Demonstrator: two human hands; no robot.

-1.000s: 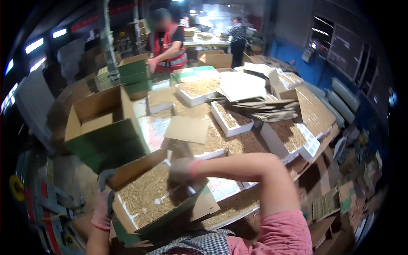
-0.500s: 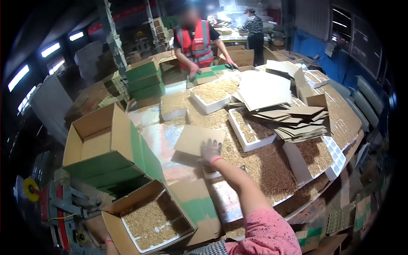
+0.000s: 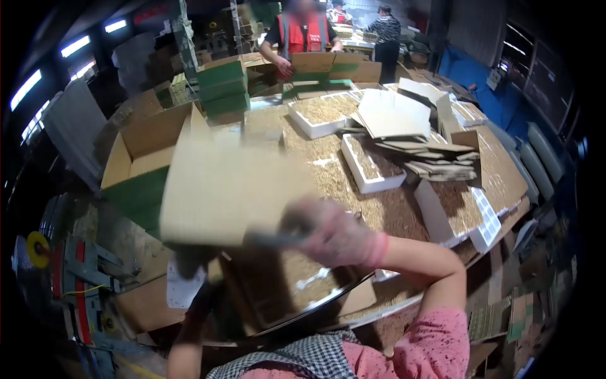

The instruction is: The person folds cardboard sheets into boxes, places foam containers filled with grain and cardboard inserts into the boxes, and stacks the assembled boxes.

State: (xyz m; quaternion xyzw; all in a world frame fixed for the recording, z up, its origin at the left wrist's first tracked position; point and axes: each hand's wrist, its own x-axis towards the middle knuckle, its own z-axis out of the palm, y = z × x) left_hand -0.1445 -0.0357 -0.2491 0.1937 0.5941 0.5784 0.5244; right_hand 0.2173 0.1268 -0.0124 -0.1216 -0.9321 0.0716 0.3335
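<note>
My right hand (image 3: 334, 234), gloved with a pink cuff, grips the near right edge of a plain cardboard sheet (image 3: 237, 183). The sheet is tilted and blurred, held above an open carton. Inside that carton lies a white foam tray filled with tan loose bits (image 3: 309, 275), partly shaded by the sheet. My left hand (image 3: 192, 260) is dark and smeared by motion below the sheet's lower left corner, at the carton's left side. Its fingers cannot be made out.
A large green-and-brown open carton (image 3: 148, 151) stands left. White foam trays (image 3: 372, 183) and stacked cardboard sheets (image 3: 435, 155) lie on the table among loose bits. Across it, a person in a red vest (image 3: 306, 38) handles a carton (image 3: 334, 66). A metal machine (image 3: 82, 290) stands lower left.
My right hand has lifted the cardboard sheet off the table and drawn it toward me over the carton. My left hand has come up into view. The person opposite has raised a carton.
</note>
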